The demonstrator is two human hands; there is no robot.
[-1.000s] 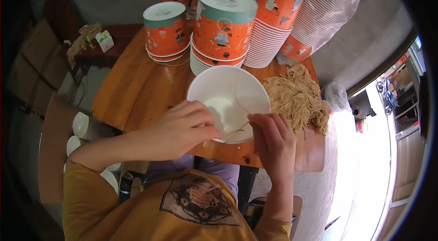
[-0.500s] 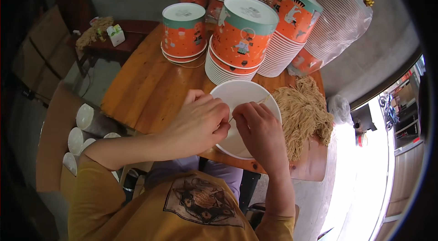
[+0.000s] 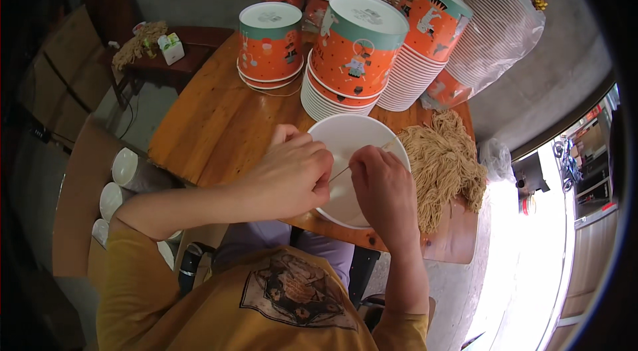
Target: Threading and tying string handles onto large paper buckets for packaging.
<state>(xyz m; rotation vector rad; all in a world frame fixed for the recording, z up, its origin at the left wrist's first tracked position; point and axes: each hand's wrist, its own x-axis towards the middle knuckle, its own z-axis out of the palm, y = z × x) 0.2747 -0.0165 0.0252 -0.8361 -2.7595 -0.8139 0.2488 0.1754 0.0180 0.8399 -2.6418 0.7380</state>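
Head view, looking down: a white round paper bowl (image 3: 359, 145) is seen on a warm brown wooden table (image 3: 212, 125), close to the table's near edge. Both hands are held over the bowl's near half. The left hand (image 3: 292, 175) is curled narrow, its fingers bunched over the bowl's left rim, and one end of a thin pale string (image 3: 369, 155) appears to be pinched at its fingertips. The right hand (image 3: 385, 195) is likewise closed narrow, knuckles up, over the bowl's lower right part, with the string running out from between its fingers; the string is stretched across the white inside of the bowl toward the far right rim. Whether the fingertips touch the bowl's bottom cannot be told.

Just beside the bowl on the right, a loose heap of tan twine-like strands (image 3: 445, 165) is spread on the table and touches the bowl's rim. Behind the bowl, stacks of orange paper bowls with teal rims and white bottoms (image 3: 355, 45) are set upside down, with a shorter stack (image 3: 269, 42) to the left and a leaning one (image 3: 428, 32) to the right. Further stacks wrapped in clear plastic (image 3: 492, 32) are placed behind them. On the floor at the left, white cups (image 3: 126, 168) are seen beside a cardboard box. A yellow printed shirt (image 3: 219, 304) is worn by the person.
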